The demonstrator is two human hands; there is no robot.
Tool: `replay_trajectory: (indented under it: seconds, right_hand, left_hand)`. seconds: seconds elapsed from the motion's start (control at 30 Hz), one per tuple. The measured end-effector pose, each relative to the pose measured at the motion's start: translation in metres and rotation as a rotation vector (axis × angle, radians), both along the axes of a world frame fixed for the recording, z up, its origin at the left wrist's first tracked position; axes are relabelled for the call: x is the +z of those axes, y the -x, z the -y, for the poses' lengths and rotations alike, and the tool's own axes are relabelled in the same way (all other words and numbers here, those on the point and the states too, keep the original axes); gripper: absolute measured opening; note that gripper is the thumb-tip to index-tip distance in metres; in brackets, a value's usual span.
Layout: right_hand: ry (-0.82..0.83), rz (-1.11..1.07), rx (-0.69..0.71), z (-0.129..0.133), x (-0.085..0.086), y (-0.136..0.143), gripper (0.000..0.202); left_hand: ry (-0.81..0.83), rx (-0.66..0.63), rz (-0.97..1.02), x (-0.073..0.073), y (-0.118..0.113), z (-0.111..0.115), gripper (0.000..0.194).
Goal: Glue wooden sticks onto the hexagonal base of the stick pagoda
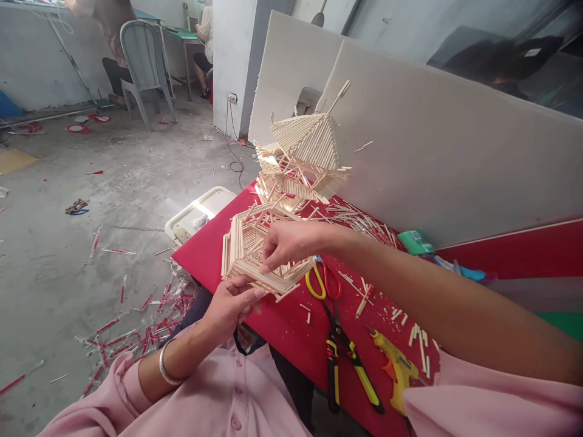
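A many-sided frame built of thin wooden sticks (235,246) sits at the near left edge of the red table (291,325). My left hand (233,301), a silver bangle on its wrist, grips the frame's near rim between thumb and fingers. Over the frame, my right hand (291,241) is closed in a pinch, its fingertips at the inner side of the near rim. Whatever is in that pinch is too small to make out. Behind stands a tiered stick model with a sloping roof (310,142).
Scissors (324,282), cutting pliers (339,346) and a yellow glue gun (395,367) lie right of the frame. Loose sticks (359,218) scatter over the table. A pale board (410,139) stands behind. Plastic wrappers (146,334) litter the floor. Two people are beyond, near a chair (143,54).
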State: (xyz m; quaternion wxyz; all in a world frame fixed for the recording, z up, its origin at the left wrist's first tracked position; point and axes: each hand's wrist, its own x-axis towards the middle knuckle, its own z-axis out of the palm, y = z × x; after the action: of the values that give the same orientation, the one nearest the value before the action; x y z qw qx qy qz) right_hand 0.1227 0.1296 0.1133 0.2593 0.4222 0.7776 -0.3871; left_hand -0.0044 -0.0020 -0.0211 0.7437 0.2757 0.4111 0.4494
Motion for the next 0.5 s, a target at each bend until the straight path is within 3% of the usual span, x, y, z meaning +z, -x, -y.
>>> replay_trajectory:
  seconds: [0.27, 0.5]
  right_hand:
    - [0.004, 0.003, 0.017, -0.0022, -0.0019, -0.0007, 0.021]
    - [0.034, -0.031, 0.04, -0.0061, -0.0064, -0.0032, 0.025]
  left_hand:
    - [-0.012, 0.019, 0.001, 0.0056, -0.0001, -0.0031, 0.053]
    - [-0.011, 0.028, 0.0, 0.0022, 0.0003, -0.0038, 0.049]
